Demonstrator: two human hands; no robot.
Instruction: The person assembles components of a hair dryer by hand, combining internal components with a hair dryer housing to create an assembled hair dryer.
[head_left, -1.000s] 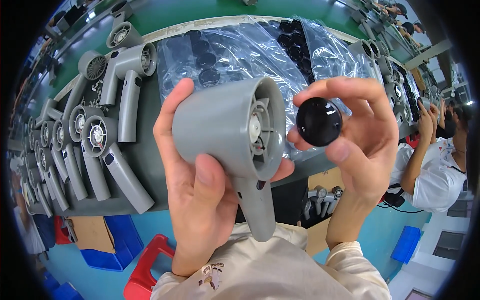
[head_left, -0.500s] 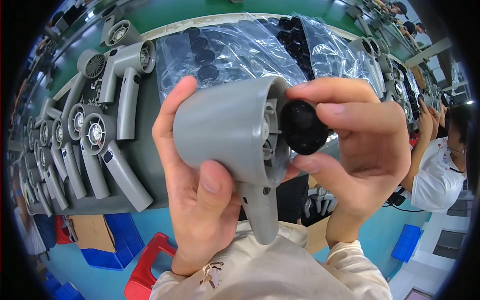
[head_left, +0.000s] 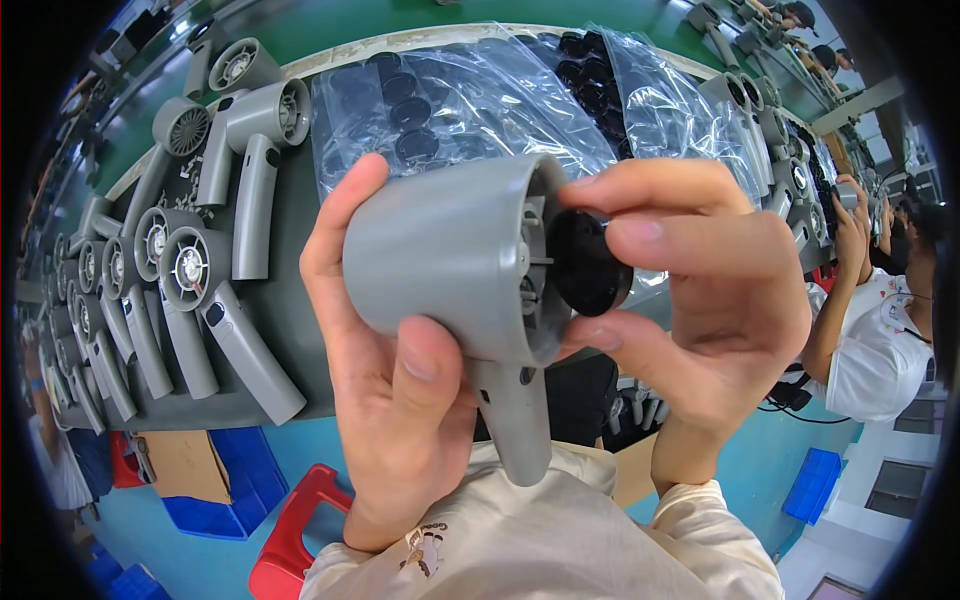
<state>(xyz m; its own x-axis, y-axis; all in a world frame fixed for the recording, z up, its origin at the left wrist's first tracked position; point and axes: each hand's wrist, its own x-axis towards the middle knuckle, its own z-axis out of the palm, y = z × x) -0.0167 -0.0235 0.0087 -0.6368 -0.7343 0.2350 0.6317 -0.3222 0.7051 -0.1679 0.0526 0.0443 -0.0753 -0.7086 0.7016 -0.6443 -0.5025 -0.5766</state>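
Note:
A grey hair dryer body [head_left: 440,260] with a short handle pointing down is gripped around its barrel by my left hand [head_left: 390,400]. Its open end faces right and shows white ribs inside. Between the thumb and fingers of my right hand [head_left: 710,280] is a round, glossy black cap [head_left: 588,262]. The cap stands tilted at the mouth of the barrel, its left edge close to the inner ribs. Whether it touches them I cannot tell.
Several grey hair dryer bodies [head_left: 190,268] lie on the dark table at left. Clear plastic bags [head_left: 470,100] over round black caps lie behind my hands. A red stool [head_left: 300,530] and blue bin [head_left: 215,500] stand below. Another person [head_left: 870,330] works at right.
My right hand has moved slightly left, bringing the black cap closer to the barrel's open end and turning it more edge-on. The hair dryer body has shifted a little left in my left hand.

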